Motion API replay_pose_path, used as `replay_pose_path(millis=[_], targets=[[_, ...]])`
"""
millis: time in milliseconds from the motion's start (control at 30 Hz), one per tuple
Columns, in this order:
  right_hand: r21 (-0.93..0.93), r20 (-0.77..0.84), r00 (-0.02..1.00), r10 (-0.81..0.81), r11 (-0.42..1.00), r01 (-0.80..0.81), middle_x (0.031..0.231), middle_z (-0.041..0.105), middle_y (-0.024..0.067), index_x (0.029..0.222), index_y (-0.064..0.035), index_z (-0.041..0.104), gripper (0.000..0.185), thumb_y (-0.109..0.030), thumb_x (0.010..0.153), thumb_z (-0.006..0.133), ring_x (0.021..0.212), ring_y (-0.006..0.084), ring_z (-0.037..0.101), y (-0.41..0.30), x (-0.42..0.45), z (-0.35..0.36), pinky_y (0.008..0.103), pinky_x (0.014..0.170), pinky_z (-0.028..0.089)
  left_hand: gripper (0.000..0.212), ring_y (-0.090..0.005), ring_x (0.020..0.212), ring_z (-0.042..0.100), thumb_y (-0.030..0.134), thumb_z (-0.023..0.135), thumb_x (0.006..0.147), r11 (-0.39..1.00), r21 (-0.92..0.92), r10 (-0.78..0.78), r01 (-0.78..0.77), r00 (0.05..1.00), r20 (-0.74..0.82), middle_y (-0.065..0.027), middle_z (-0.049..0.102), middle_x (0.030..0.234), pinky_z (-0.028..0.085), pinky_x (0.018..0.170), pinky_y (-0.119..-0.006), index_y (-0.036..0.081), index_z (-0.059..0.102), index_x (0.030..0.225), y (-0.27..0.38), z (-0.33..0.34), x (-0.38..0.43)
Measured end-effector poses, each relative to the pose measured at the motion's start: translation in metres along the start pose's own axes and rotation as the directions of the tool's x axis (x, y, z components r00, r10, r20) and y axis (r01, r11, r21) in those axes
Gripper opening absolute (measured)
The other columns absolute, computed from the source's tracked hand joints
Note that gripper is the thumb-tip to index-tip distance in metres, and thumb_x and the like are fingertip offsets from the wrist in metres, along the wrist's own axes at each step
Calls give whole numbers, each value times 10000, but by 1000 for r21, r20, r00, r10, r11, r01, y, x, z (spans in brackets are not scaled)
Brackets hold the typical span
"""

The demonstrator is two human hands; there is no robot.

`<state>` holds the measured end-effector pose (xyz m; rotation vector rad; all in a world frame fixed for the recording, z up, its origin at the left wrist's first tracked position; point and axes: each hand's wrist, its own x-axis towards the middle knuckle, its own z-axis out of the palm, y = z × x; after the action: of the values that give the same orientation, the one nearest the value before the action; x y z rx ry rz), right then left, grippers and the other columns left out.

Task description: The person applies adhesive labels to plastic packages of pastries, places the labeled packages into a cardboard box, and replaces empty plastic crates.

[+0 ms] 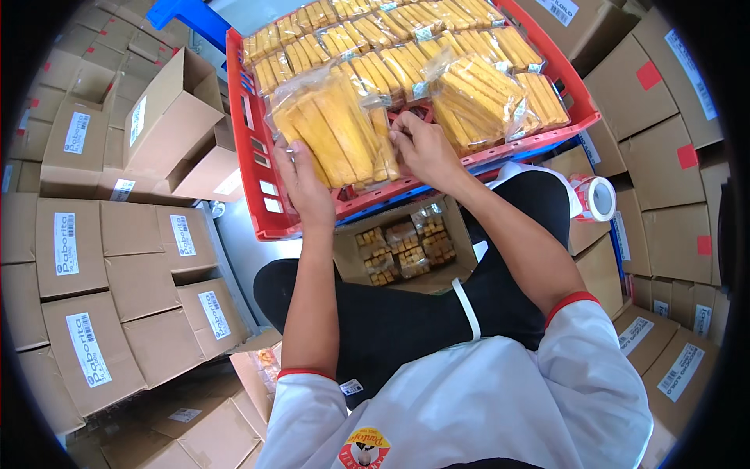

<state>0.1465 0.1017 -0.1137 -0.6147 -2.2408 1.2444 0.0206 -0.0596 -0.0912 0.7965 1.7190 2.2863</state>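
Note:
In front of me stands a red plastic crate (pixel 345 212) filled with rows of clear plastic packs of yellow biscuit sticks (pixel 404 67). At its near left, my left hand (pixel 303 176) grips the side of a larger-looking group of packs (pixel 325 132), thumb on the front. My right hand (pixel 425 146) has curled fingers at the right edge of those same packs; whether it pinches the wrap is hidden. To its right, another pack (pixel 480 94) lies tilted over others. Below the crate, an open cardboard box (pixel 463 228) between my legs holds several packs (pixel 404 246) of biscuit sticks.
Stacked cardboard boxes (pixel 140 258) bearing labels rise on the left, with an open carton (pixel 170 105) tilted above them. More boxes (pixel 662 193) stand at the right. A roll of tape (pixel 600 199) sits by my right knee. A blue plastic part (pixel 190 20) juts out behind the crate.

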Motion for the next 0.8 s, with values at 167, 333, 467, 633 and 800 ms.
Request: replay_pose_path(millis=[167,333,467,633,800], targets=[[-169,142,978,155,977,-130,998,704,322,1070,46,604,249,-199,1028,584,990,510,672,17,3,6,588,859,499,505,-229,1339,556,313,481,1135,915,-225,-329,334,942,61,-112,544,1469,468,1102,-383,33,402,1547,6,4,2],[-144,91,989,116,984,-102,1022,714,314,1119,53,611,302,-230,1015,597,1006,502,682,20,4,10,595,885,503,414,-129,1089,611,330,519,1127,889,73,-457,451,881,120,-93,638,1221,511,932,-294,-8,511,1365,-4,5,1],[-310,-201,929,-310,920,239,1050,727,220,1193,-30,665,319,-249,962,679,1032,413,684,-7,11,-24,520,909,523,406,-123,1091,610,312,523,1125,885,86,-464,458,884,59,-97,647,1226,495,957,-289,-16,531,1365,5,5,-2],[-862,-273,813,-514,506,30,1365,611,239,1402,-72,619,653,-400,863,787,1167,405,629,1,15,-120,470,1023,496,382,-134,1116,616,302,532,1115,916,72,-396,394,918,15,-73,649,1244,485,977,-298,-1,580,1342,-1,-20,12],[-670,-253,967,-28,726,-155,1372,587,265,1529,-78,511,835,-365,816,840,1259,445,580,9,0,-130,502,1077,483,379,-129,1098,614,295,525,1116,898,68,-429,435,899,-92,-77,660,1214,479,972,-293,-18,586,1320,1,-54,24]])
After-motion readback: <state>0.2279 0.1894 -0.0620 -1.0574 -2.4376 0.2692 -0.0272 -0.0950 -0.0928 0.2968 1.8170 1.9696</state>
